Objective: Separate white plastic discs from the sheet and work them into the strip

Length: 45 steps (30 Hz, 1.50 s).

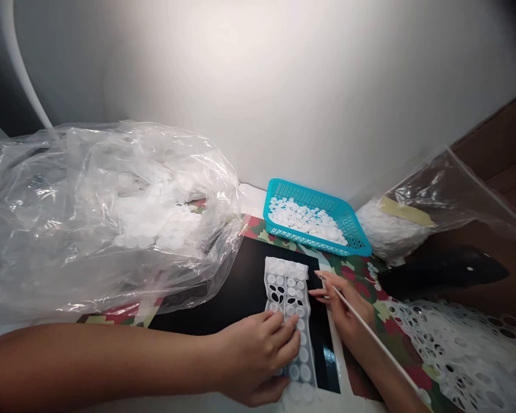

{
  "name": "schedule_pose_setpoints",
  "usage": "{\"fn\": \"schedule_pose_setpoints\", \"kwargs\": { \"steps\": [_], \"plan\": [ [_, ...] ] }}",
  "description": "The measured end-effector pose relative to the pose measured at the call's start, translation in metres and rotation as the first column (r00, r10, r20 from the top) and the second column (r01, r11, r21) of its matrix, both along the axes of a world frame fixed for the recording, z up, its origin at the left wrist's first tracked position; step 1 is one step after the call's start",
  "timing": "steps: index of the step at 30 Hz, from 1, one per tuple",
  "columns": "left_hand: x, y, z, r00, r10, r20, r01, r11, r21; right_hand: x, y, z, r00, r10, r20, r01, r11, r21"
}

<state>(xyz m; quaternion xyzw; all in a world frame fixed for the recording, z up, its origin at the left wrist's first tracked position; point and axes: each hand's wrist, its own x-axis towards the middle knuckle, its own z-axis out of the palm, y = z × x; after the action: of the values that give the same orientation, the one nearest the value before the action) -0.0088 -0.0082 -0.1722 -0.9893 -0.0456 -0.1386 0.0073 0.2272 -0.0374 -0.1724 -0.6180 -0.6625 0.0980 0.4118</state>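
A translucent white strip [304,338] with rows of round caps lies lengthwise on a black mat [223,292]. Several holes in its upper half show the black beneath. My left hand [262,353] is closed with bent fingers over the strip's left side, gripping it and covering part of the rows. Just right of the strip's upper end, my right hand [348,310] is closed around a thin white stick [370,335], held like a pen. The stick slants back toward the lower right; what its tip touches cannot be made out.
A turquoise basket [322,244] of small white round pieces stands behind the mat. At left bulges a large clear plastic bag [112,229] of white caps. A second bag [391,229] sits at right, above a pile of holed white sheets [468,355] and a black object [447,269].
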Motion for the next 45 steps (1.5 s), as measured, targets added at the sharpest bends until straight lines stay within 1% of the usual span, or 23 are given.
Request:
{"fn": "schedule_pose_setpoints", "kwargs": {
  "steps": [2,4,6,8,11,13,16,19,21,29,34,41,45],
  "plan": [
    [0.0,0.0,0.0,1.0,0.001,0.005,-0.001,1.0,0.008,0.004,0.003,0.0,0.991,-0.088,-0.104,0.086,0.996,-0.019],
    [0.0,0.001,0.001,1.0,-0.002,0.013,0.002,1.0,0.012,0.009,0.005,-0.001,0.98,-0.117,-0.159,0.112,0.993,-0.042],
    [-0.001,0.001,0.002,1.0,-0.007,0.021,0.007,1.0,0.008,0.012,0.006,-0.002,0.989,-0.075,-0.125,0.07,0.997,-0.045],
    [-0.001,0.001,0.002,0.999,-0.009,0.031,0.009,1.0,0.002,0.012,0.005,-0.002,0.999,0.001,-0.032,-0.002,1.0,-0.03],
    [-0.001,0.001,0.001,0.999,0.0,0.035,0.0,1.0,-0.009,0.01,0.004,-0.001,0.989,0.105,0.108,-0.103,0.994,-0.029],
    [-0.001,0.0,0.0,0.999,0.005,0.043,-0.005,1.0,-0.011,0.007,0.003,0.001,0.978,0.13,0.161,-0.128,0.991,-0.028],
    [-0.001,0.0,-0.001,0.999,0.004,0.053,-0.004,1.0,-0.003,0.003,0.004,0.003,0.962,0.18,0.205,-0.179,0.984,-0.024],
    [-0.001,0.001,-0.001,0.998,0.001,0.056,-0.001,1.0,0.003,-0.001,0.006,0.002,0.937,0.266,0.225,-0.264,0.964,-0.038],
    [-0.001,0.001,0.0,0.999,0.0,0.051,0.0,1.0,0.002,-0.002,0.007,0.001,0.924,0.301,0.235,-0.301,0.953,-0.038],
    [-0.001,0.0,0.001,0.999,0.018,0.046,-0.018,1.0,-0.01,-0.002,0.009,0.003,0.904,0.334,0.267,-0.334,0.941,-0.048],
    [-0.002,0.0,0.0,0.999,0.004,0.048,-0.004,1.0,-0.007,0.0,0.009,0.003,0.892,0.369,0.261,-0.367,0.928,-0.057],
    [-0.001,0.0,-0.001,0.999,0.011,0.045,-0.011,1.0,-0.005,0.001,0.007,0.0,0.909,0.353,0.222,-0.345,0.935,-0.076],
    [-0.001,0.0,-0.001,0.999,0.012,0.045,-0.011,1.0,-0.016,-0.001,0.007,0.001,0.908,0.36,0.214,-0.352,0.933,-0.076]
  ]
}}
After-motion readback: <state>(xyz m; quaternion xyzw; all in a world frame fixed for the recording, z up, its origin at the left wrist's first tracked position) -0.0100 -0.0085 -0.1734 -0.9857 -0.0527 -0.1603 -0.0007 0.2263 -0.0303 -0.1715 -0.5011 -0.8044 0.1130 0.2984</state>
